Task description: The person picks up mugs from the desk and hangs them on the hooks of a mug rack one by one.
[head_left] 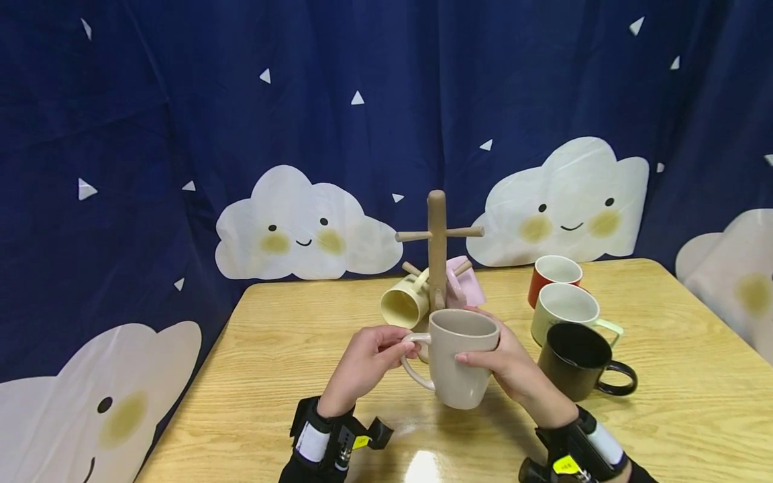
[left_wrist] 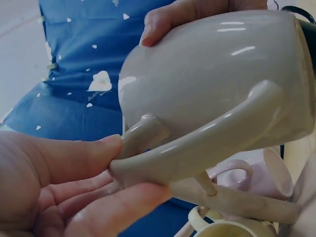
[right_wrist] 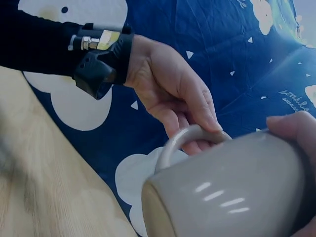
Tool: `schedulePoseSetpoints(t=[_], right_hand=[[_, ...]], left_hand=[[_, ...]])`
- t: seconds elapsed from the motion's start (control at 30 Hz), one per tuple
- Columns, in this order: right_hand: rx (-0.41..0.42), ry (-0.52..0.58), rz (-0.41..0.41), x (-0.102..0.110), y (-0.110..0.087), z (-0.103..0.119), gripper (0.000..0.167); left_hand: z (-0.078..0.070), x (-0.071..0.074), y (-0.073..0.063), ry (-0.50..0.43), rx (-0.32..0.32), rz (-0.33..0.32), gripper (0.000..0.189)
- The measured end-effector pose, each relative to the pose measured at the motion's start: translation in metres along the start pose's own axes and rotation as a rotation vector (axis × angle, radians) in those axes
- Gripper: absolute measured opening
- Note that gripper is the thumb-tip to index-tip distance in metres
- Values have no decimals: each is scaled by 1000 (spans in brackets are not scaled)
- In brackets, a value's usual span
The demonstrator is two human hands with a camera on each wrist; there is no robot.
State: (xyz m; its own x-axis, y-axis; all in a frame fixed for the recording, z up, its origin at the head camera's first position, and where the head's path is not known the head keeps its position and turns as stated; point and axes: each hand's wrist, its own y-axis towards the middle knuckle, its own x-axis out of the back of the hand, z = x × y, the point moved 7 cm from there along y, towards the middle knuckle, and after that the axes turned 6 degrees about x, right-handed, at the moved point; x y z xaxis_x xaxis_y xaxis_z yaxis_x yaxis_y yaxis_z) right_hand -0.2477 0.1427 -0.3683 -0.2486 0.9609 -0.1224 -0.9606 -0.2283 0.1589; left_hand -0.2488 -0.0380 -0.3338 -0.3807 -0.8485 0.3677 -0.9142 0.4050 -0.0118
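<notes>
- Left hand [head_left: 366,359] pinches the grey mug [head_left: 460,379] by its handle [left_wrist: 200,144]; right hand [head_left: 513,362] curls round its body, probably sharing the weight.
- The mug is held above the tabletop [head_left: 266,402], before the wooden mug tree [head_left: 437,248].
- Yellow mug [head_left: 395,306] and pink mug [head_left: 476,286] occupy lower pegs [head_left: 464,267]; upper pegs [head_left: 413,236] are bare.
- Red mug [head_left: 534,290], pale green mug [head_left: 548,322] and black mug [head_left: 561,370] stand rightward, the black likeliest to obstruct.

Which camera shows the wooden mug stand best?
The head view: it shows the wooden mug stand upright with two upper pegs plain, though the gray mug covers part of its lower end. The left wrist view catches only a slanting portion beyond that mug's handle; the right wrist view shows none of it.
</notes>
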Motion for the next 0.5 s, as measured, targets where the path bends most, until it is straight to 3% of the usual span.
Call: schedulePoseSetpoints(t=[0.23,0.5], right_hand=[[0,-38,-79,2,-2,6,85],[13,-7,-165,28,2,15,83]], left_hand=[[2,8,-1,4,12,39,33],[5,49,-16,-6,28,49,43]])
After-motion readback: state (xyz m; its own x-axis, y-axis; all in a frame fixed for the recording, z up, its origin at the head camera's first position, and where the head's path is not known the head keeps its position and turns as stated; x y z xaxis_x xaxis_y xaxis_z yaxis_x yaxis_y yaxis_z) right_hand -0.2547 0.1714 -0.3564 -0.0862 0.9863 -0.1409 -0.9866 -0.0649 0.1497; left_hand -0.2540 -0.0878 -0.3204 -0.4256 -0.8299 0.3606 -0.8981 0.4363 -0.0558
